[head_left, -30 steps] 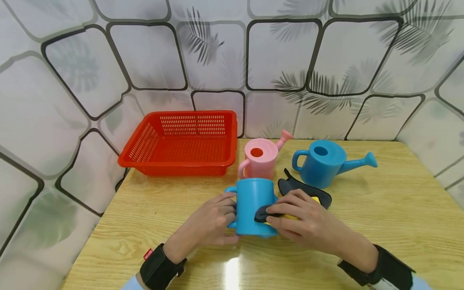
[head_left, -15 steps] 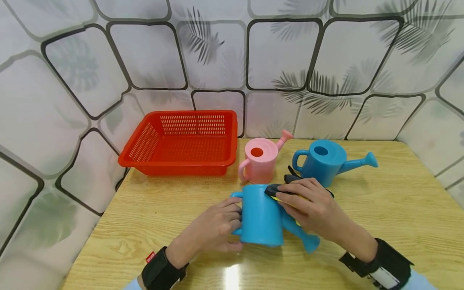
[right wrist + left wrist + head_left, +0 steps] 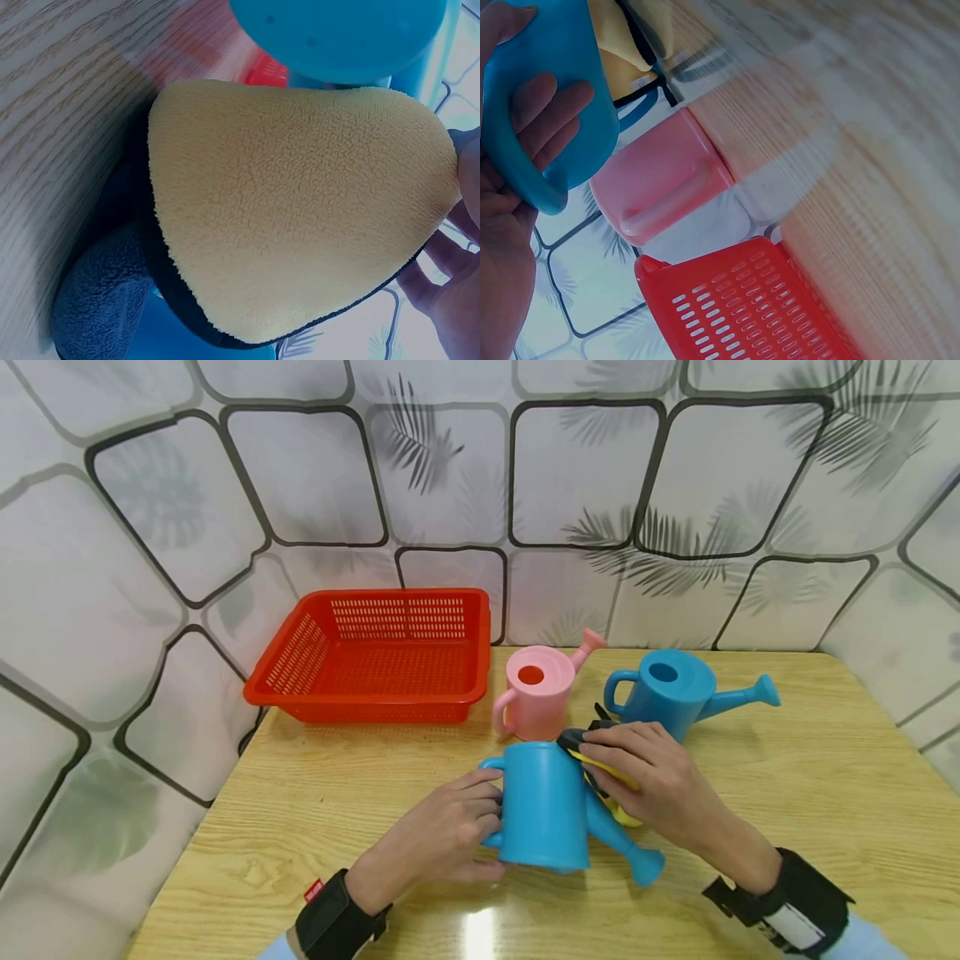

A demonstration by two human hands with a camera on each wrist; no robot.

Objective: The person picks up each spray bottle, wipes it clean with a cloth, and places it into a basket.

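My left hand point(image 3: 442, 839) grips the handle of a light blue watering can point(image 3: 543, 810) near the front of the table. In the left wrist view, fingers pass through the can's handle point(image 3: 526, 169). The spout point(image 3: 626, 847) slants down to the right. My right hand point(image 3: 663, 785) pinches a cleaning cloth with a yellow fleece side and dark grey edge point(image 3: 615, 777) at the can's upper right edge. Filling the right wrist view is the cloth's fleece point(image 3: 300, 202), with the can's spout head point(image 3: 341, 37) beyond it. A second dark cloth piece point(image 3: 105, 300) lies below it.
A red plastic basket point(image 3: 390, 710) stands at the back left of the wooden table. Right of it are a pink watering can point(image 3: 536, 710) and a second, darker blue watering can point(image 3: 667, 693). A patterned curtain or wall covering point(image 3: 442, 485) rises behind the table.
My right hand with the cloth has risen from the can's lower side to its upper right edge. The can has shifted slightly right and nearer, and its spout has come into view.
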